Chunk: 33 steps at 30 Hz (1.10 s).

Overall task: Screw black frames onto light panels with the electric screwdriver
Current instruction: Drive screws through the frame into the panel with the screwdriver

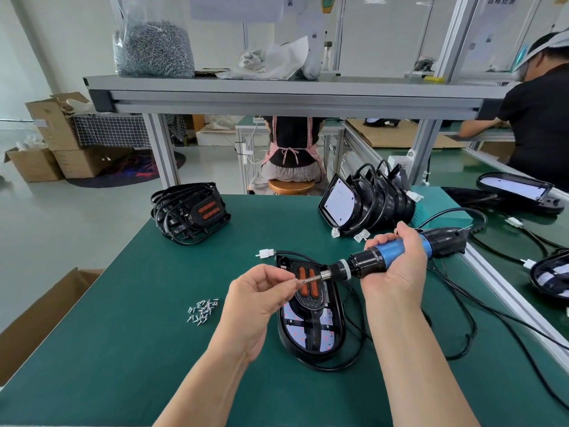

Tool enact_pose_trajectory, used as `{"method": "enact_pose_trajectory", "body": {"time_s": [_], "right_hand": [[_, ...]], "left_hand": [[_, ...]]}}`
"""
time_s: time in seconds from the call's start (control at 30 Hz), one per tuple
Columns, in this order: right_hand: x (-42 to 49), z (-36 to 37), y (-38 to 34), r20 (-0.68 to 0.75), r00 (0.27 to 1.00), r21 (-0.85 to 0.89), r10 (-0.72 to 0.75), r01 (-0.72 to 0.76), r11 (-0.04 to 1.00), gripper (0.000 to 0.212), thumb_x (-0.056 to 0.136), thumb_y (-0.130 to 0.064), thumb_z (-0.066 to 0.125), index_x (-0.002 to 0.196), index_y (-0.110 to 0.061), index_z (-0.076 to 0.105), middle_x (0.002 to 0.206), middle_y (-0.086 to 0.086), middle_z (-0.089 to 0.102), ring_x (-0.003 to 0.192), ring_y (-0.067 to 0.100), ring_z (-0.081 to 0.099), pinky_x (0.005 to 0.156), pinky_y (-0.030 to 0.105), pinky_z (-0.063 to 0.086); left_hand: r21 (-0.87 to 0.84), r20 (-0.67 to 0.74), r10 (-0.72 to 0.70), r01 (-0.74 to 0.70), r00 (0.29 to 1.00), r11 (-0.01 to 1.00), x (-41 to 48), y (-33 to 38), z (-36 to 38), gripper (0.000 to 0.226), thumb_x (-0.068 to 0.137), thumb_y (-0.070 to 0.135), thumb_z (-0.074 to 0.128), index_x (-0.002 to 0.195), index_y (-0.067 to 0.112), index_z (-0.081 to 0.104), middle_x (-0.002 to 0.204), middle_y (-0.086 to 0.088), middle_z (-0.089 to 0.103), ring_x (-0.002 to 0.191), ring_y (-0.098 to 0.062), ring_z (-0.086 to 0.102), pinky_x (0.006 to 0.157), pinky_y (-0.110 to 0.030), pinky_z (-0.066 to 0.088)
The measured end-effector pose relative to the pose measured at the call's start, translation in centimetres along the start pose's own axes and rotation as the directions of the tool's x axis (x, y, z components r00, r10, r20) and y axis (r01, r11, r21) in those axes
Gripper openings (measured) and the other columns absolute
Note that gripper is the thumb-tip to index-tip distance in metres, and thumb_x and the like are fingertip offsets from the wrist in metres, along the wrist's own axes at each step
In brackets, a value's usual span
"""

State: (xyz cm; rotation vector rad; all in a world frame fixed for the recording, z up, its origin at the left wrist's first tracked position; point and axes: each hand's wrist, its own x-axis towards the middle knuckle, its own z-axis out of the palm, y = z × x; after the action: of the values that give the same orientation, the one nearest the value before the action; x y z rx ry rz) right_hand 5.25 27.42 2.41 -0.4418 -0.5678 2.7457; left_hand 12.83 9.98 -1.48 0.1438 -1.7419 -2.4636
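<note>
A light panel with a black frame (311, 322) lies on the green table (123, 349) in front of me; two orange bars sit in its upper half. My right hand (397, 269) grips the blue-and-black electric screwdriver (369, 260), held nearly level with its bit pointing left over the panel. My left hand (258, 291) pinches a small screw (294, 280) right at the bit's tip. A heap of loose screws (203, 311) lies to the left of the panel.
A stack of black frames (191, 211) sits at the back left, a row of light panels (366, 204) at the back right. Black cables (462, 328) loop to the right. A cardboard box (37, 318) stands by the left edge. People work beyond.
</note>
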Motion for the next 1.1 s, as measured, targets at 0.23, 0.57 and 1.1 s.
{"method": "enact_pose_trajectory", "body": {"time_s": [0.23,0.57,1.1], "right_hand": [[-0.3,0.2,-0.4,0.001,1.000,-0.009,-0.010,0.010,1.000,0.017,0.093,-0.008,0.069,0.095,-0.014,0.053,0.063,-0.004,0.053,0.052,0.011,0.051,0.053,0.024,0.050],[-0.4,0.2,-0.1,0.027,0.999,-0.063,-0.040,0.042,0.997,0.020,0.092,-0.009,0.069,0.101,-0.014,0.052,0.066,-0.003,0.053,0.054,0.011,0.051,0.054,0.024,0.049],[0.1,-1.0,-0.1,-0.031,0.996,-0.126,-0.089,0.085,0.988,0.022,0.091,-0.008,0.068,0.106,-0.010,0.052,0.065,-0.003,0.053,0.052,0.012,0.052,0.056,0.025,0.051]], "left_hand": [[-0.016,0.052,0.005,-0.005,0.999,1.000,-0.5,0.0,0.3,0.012,0.063,0.008,0.080,0.070,0.016,0.077,0.081,-0.015,0.075,0.088,-0.025,0.072,0.079,-0.025,0.058],[0.006,0.031,0.007,-0.008,1.000,1.000,-0.7,-0.2,0.4,0.032,0.079,-0.014,0.071,0.070,0.016,0.077,0.079,-0.013,0.074,0.089,-0.029,0.074,0.076,-0.023,0.058],[0.382,-0.015,0.221,-0.199,0.975,0.903,-0.9,-1.5,0.8,0.033,0.079,-0.006,0.078,0.072,0.025,0.076,0.072,0.002,0.073,0.068,-0.007,0.065,0.068,-0.017,0.051]]}}
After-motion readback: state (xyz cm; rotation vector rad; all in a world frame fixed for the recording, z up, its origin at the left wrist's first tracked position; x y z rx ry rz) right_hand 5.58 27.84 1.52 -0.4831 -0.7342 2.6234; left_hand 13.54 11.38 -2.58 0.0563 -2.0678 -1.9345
